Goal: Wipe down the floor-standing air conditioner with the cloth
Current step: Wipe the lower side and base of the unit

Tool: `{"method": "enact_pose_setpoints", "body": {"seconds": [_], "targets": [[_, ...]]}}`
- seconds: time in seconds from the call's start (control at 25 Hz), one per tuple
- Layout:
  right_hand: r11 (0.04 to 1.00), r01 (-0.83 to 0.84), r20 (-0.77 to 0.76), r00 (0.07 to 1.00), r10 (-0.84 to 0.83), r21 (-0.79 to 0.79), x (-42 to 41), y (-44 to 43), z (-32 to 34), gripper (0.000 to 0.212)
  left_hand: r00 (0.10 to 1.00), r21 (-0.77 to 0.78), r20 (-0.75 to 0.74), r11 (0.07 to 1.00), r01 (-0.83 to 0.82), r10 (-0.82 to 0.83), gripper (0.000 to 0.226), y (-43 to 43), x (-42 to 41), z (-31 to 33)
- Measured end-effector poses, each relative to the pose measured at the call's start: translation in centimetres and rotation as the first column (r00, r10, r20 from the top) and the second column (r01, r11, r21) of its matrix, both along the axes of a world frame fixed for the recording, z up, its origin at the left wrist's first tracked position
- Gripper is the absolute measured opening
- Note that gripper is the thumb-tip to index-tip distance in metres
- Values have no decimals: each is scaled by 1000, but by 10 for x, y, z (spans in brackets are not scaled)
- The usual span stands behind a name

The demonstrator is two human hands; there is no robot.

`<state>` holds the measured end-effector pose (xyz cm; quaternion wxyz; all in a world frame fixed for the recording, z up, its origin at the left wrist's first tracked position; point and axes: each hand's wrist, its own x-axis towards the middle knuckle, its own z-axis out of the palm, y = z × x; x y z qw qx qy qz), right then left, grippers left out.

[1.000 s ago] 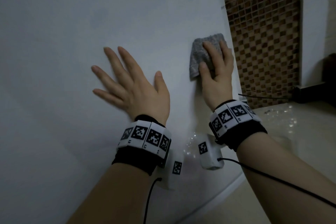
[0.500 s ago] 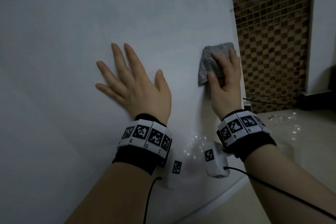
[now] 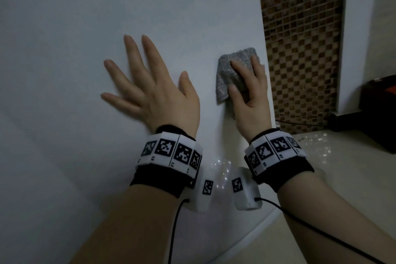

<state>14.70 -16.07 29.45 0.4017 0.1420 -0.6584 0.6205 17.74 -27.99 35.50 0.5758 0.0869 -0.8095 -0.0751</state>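
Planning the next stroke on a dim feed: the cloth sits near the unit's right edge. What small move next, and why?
Probably slide the cloth straight down along that edge. The right hand presses it flat on the air conditioner beside its right edge, and the left hand lies spread on the same surface to the left, blocking a leftward stroke.

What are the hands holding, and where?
The right hand presses the cloth against the air conditioner, fingers and thumb lying on its lower right part, not gripping it. The left hand holds nothing.
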Motion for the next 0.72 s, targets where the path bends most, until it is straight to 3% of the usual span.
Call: {"method": "enact_pose_setpoints", "body": {"seconds": [0.16, 0.32, 0.48, 0.64, 0.72], "targets": [[988, 79, 78, 995, -69, -132, -9, 6, 18, 45, 1000, -5, 0, 1000, 12, -12, 78, -2, 1, -2], [998, 50, -43, 998, -48, 37, -6, -6, 18, 41, 1000, -6, -11, 1000, 10, -10, 79, -4, -1, 6], [988, 126, 73, 990, -119, -94, -17, 9, 38, 42, 1000, 3, -12, 1000, 13, -13, 79, -4, 1, 15], [992, 99, -43, 994, -96, 75, -11, 1, 33, 44, 1000, 29, -14, 999, 15, -14, 81, 2, 1, 24], [993, 115, -19, 993, -115, 28, -17, 10, 38, 43, 1000, 29, -22, 999, 13, -12, 81, 3, 0, 28]]}}
